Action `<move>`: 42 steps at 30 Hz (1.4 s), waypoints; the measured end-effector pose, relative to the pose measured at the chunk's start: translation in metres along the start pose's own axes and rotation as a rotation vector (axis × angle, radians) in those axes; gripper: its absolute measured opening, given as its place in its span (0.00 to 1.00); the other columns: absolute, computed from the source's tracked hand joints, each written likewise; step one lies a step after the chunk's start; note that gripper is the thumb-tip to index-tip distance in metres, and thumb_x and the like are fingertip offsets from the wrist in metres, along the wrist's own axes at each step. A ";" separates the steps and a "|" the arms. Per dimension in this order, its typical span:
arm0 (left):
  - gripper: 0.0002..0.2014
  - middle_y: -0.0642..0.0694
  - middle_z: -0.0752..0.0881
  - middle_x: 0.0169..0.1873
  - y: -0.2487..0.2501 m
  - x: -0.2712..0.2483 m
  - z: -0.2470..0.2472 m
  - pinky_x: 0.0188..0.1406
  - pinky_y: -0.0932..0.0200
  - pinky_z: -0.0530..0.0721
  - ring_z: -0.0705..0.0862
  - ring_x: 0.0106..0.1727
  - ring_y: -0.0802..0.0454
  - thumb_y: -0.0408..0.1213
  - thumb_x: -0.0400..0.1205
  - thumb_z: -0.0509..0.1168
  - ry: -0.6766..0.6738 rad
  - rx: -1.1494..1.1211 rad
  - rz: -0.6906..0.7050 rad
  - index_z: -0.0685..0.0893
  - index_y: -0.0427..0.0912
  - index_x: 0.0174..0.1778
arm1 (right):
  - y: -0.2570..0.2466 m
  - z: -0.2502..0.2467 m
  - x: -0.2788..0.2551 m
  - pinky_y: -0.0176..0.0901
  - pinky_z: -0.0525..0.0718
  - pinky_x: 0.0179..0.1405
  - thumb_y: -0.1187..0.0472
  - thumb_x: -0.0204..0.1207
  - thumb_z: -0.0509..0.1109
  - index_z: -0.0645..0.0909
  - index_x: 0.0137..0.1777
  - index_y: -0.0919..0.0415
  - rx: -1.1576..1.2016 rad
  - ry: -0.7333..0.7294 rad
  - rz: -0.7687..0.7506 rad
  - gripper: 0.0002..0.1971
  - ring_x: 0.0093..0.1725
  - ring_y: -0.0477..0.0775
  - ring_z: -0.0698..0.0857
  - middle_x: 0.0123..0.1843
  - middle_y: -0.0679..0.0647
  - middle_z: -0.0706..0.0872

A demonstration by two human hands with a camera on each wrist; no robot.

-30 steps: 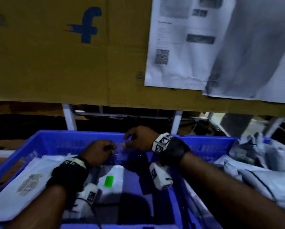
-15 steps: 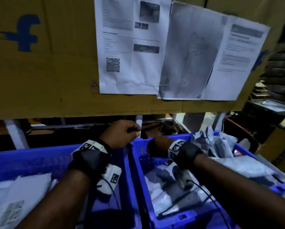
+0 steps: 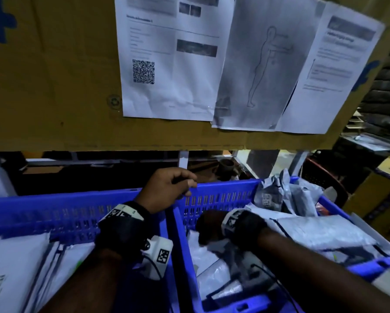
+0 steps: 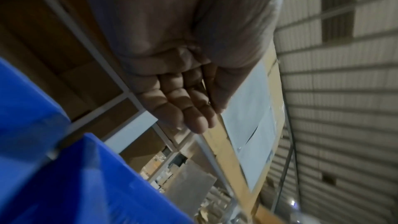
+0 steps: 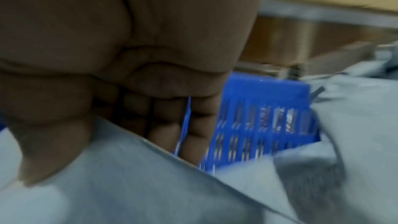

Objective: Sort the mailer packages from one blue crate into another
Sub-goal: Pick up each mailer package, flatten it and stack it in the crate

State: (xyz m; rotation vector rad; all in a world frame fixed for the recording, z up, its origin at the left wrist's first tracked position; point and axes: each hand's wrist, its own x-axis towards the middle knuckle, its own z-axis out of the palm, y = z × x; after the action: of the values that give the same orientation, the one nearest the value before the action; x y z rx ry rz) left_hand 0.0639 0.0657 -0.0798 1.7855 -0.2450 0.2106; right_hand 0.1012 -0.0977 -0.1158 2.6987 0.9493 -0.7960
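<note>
while both arms are reaching over the two crates, the scene is reading like this, largest thing first:

cardboard sheet (image 3: 54, 75): standing behind both crates, with printed papers (image 3: 169, 59) hanging on it.

left crate (image 3: 54, 213): sitting on the person's left, already holding flat white mailers (image 3: 15, 263) that are lying side by side.

right crate (image 3: 223, 195): touching the left crate along one wall and still heaped with grey mailer packages (image 3: 325, 233); some are standing upright against its far corner.

step in hand: judging by the heap, the sorting is looking partly done, and the person is taking up the next package from the right crate.

grey mailer (image 5: 133, 185): lying inside the right crate near its left wall, under the right hand.

right hand (image 3: 209, 227): reaching down into the right crate; in the right wrist view the thumb (image 5: 49, 142) is pressing on top of the grey mailer and the fingers (image 5: 163, 122) are curling behind its edge, so it is pinching that mailer.

left hand (image 3: 167, 188): hovering above the far rims where the two crates meet, fingers loosely curled and holding nothing, as the left wrist view is showing.

handling: the mailers are looking like thin, soft plastic film, probably light, floppy and a little slippery; pinching one edge is likely letting it sag, so gripping near a corner or over the bulkier middle is seeming safer.
</note>
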 end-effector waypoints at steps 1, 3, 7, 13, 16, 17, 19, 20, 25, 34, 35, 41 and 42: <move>0.08 0.36 0.91 0.42 0.001 0.000 0.001 0.37 0.60 0.84 0.87 0.34 0.54 0.27 0.82 0.68 0.011 -0.019 0.000 0.88 0.45 0.45 | 0.009 -0.009 -0.003 0.36 0.71 0.27 0.59 0.76 0.75 0.87 0.48 0.64 0.059 0.076 -0.001 0.08 0.42 0.52 0.77 0.41 0.58 0.83; 0.07 0.41 0.90 0.40 0.000 0.000 0.003 0.37 0.61 0.84 0.86 0.35 0.57 0.26 0.81 0.69 0.016 -0.032 0.015 0.88 0.44 0.47 | 0.031 -0.022 -0.007 0.37 0.79 0.34 0.58 0.75 0.75 0.85 0.40 0.59 0.187 0.254 0.023 0.06 0.41 0.54 0.81 0.37 0.57 0.85; 0.14 0.49 0.88 0.48 -0.007 -0.002 0.006 0.44 0.65 0.84 0.83 0.40 0.61 0.28 0.77 0.74 0.002 -0.011 0.038 0.85 0.47 0.55 | 0.056 -0.037 -0.030 0.31 0.81 0.43 0.60 0.78 0.74 0.87 0.47 0.60 0.560 0.545 -0.036 0.04 0.39 0.43 0.83 0.41 0.51 0.88; 0.37 0.48 0.84 0.67 -0.012 -0.002 0.002 0.62 0.47 0.85 0.85 0.65 0.49 0.49 0.69 0.80 -0.003 -0.076 0.010 0.75 0.49 0.74 | 0.058 -0.050 -0.049 0.49 0.81 0.44 0.60 0.74 0.77 0.88 0.47 0.63 1.289 0.775 -0.236 0.06 0.41 0.54 0.84 0.41 0.56 0.89; 0.30 0.45 0.88 0.63 -0.005 -0.006 0.002 0.60 0.50 0.86 0.86 0.64 0.49 0.34 0.74 0.78 -0.083 -0.235 -0.021 0.77 0.42 0.73 | 0.045 -0.058 -0.054 0.51 0.82 0.41 0.58 0.73 0.77 0.90 0.44 0.57 1.381 0.934 -0.260 0.04 0.39 0.53 0.86 0.40 0.54 0.91; 0.26 0.44 0.89 0.61 -0.003 -0.008 0.003 0.60 0.49 0.87 0.87 0.62 0.47 0.30 0.75 0.76 -0.122 -0.241 -0.031 0.79 0.39 0.70 | 0.038 -0.060 -0.055 0.54 0.85 0.45 0.54 0.72 0.78 0.90 0.44 0.55 1.348 0.979 -0.245 0.06 0.42 0.54 0.88 0.42 0.54 0.92; 0.17 0.41 0.91 0.55 -0.001 -0.010 0.006 0.58 0.48 0.87 0.89 0.57 0.46 0.23 0.77 0.71 -0.106 -0.238 -0.021 0.84 0.34 0.62 | 0.025 -0.060 -0.055 0.55 0.89 0.48 0.55 0.72 0.78 0.89 0.46 0.56 1.358 1.009 -0.282 0.07 0.44 0.54 0.89 0.45 0.56 0.93; 0.14 0.41 0.91 0.53 -0.002 -0.010 0.006 0.57 0.48 0.87 0.89 0.54 0.46 0.21 0.78 0.69 -0.038 -0.261 -0.016 0.86 0.34 0.59 | 0.017 -0.059 -0.058 0.50 0.90 0.46 0.61 0.75 0.77 0.88 0.49 0.59 1.434 0.988 -0.349 0.05 0.44 0.53 0.89 0.46 0.56 0.93; 0.10 0.36 0.91 0.51 0.002 -0.003 -0.004 0.51 0.47 0.89 0.89 0.50 0.42 0.21 0.82 0.64 0.209 -0.537 -0.032 0.85 0.34 0.55 | 0.005 -0.040 -0.055 0.43 0.88 0.54 0.59 0.65 0.85 0.89 0.52 0.52 1.081 0.811 -0.293 0.16 0.51 0.44 0.90 0.49 0.48 0.93; 0.24 0.41 0.86 0.52 0.003 -0.002 0.001 0.41 0.47 0.88 0.88 0.44 0.50 0.35 0.71 0.80 0.211 -0.406 -0.077 0.78 0.48 0.60 | 0.006 -0.038 -0.035 0.49 0.83 0.51 0.63 0.70 0.71 0.84 0.57 0.53 0.678 1.142 -0.014 0.15 0.54 0.58 0.86 0.54 0.54 0.88; 0.27 0.42 0.87 0.55 0.006 -0.005 0.004 0.45 0.42 0.87 0.89 0.49 0.47 0.36 0.71 0.80 0.097 -0.489 -0.109 0.78 0.46 0.64 | 0.000 -0.039 -0.037 0.52 0.83 0.51 0.61 0.69 0.68 0.83 0.59 0.54 0.529 1.147 -0.046 0.17 0.54 0.62 0.84 0.54 0.57 0.85; 0.17 0.35 0.90 0.55 0.003 -0.007 -0.001 0.54 0.42 0.86 0.88 0.54 0.37 0.34 0.79 0.69 0.189 -0.626 -0.136 0.83 0.34 0.64 | -0.022 -0.029 -0.034 0.38 0.80 0.51 0.46 0.66 0.71 0.86 0.57 0.59 0.454 1.053 -0.380 0.22 0.51 0.49 0.82 0.51 0.57 0.83; 0.17 0.36 0.89 0.57 0.002 -0.006 -0.006 0.54 0.41 0.87 0.89 0.55 0.36 0.33 0.81 0.65 0.218 -0.668 -0.148 0.82 0.34 0.65 | -0.020 -0.031 -0.035 0.32 0.79 0.48 0.48 0.66 0.73 0.87 0.54 0.59 0.639 1.097 -0.398 0.20 0.48 0.41 0.82 0.50 0.53 0.83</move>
State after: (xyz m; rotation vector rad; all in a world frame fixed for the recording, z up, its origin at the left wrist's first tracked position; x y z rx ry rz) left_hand 0.0580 0.0715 -0.0778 1.1014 -0.0156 0.1876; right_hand 0.0787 -0.0908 -0.0707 3.5696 1.6756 0.6157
